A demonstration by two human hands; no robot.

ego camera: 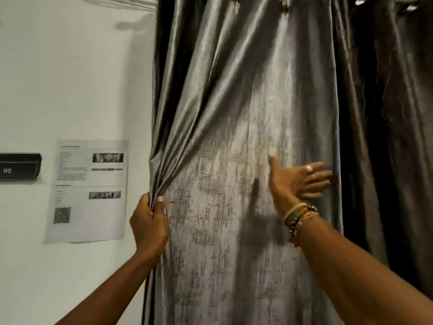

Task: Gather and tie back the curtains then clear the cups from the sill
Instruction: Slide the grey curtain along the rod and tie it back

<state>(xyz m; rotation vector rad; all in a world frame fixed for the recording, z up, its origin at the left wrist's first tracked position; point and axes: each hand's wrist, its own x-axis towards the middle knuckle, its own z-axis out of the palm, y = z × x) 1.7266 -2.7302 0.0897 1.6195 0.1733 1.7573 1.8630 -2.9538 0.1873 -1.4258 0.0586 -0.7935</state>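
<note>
Grip of left hand (150, 221) on curtain (234, 102), right hand (297, 181) flat

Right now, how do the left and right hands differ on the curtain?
The left hand grips the bunched left edge of the curtain, fingers curled; the right hand is open, fingers straight, at its right fold. The left hand sits lower than the right hand. The right wrist wears bracelets; the left wrist is bare. Both reach the same grey curtain.

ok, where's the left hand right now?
Head view, lower left of centre: the left hand grips the grey curtain at its left edge, just right of the printed sheet.
</note>
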